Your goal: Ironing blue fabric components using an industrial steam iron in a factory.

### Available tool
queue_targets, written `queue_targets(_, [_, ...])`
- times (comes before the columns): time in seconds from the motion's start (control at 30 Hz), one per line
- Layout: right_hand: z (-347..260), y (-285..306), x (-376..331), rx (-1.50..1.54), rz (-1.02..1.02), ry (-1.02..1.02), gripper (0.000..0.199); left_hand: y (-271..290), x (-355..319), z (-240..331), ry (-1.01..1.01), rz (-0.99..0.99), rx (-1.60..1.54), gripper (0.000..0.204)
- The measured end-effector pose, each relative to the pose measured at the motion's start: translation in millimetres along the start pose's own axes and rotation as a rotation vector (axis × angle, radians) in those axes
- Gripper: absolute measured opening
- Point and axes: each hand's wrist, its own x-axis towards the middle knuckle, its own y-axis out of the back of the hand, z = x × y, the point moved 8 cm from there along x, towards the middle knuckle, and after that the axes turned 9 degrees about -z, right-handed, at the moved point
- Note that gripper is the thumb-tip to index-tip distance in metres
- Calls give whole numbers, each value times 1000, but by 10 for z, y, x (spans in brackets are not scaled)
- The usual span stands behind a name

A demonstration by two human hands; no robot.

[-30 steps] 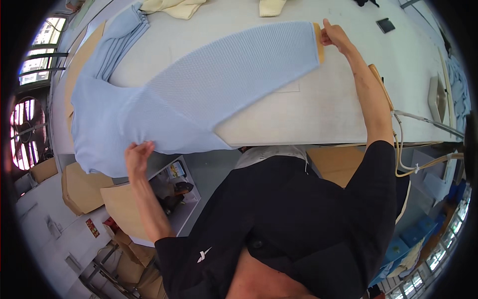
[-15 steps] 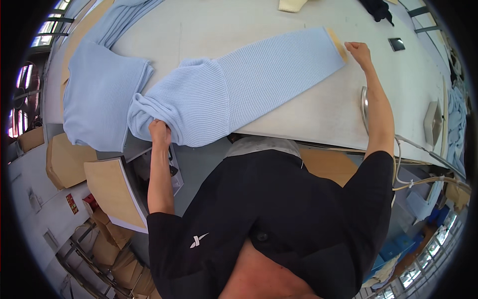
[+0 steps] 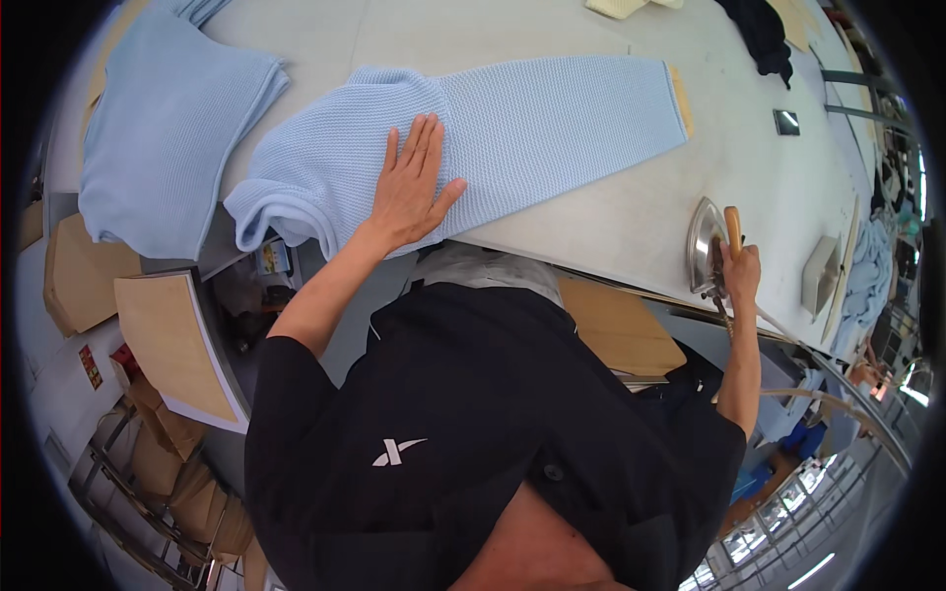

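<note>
A light blue knit garment (image 3: 552,113) lies across the table in front of me, its sleeve-like part reaching to the right. A tan board edge (image 3: 681,98) sticks out of its right end. My left hand (image 3: 409,192) rests flat on the knit, fingers stretched out, near a seam. The garment's left part is bunched and hangs at the table's front edge. At the right, my right hand (image 3: 741,271) is closed round the handle of a steam iron (image 3: 704,241). The iron's metal body stands at the table's front edge, away from the knit.
Another light blue knit piece (image 3: 177,118) lies at the left and overhangs the edge. A small dark square object (image 3: 786,122), black cloth (image 3: 759,39) and cream knit (image 3: 631,6) lie farther back. A shallow tray (image 3: 821,276) stands at the right, near a hose (image 3: 867,379).
My left hand has let go of the bunched knit and moved right, flat onto the garment. My right hand has left the sleeve end and taken hold of the iron.
</note>
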Motion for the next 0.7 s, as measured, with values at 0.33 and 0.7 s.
queue_targets(0.33, [-3230, 869, -61, 418, 57, 663, 24, -185, -185, -474, 144, 21, 210, 76])
queue_targets(0.7, [-5162, 1187, 261, 152, 45, 903, 37, 19, -396, -696, 107, -24, 207, 80])
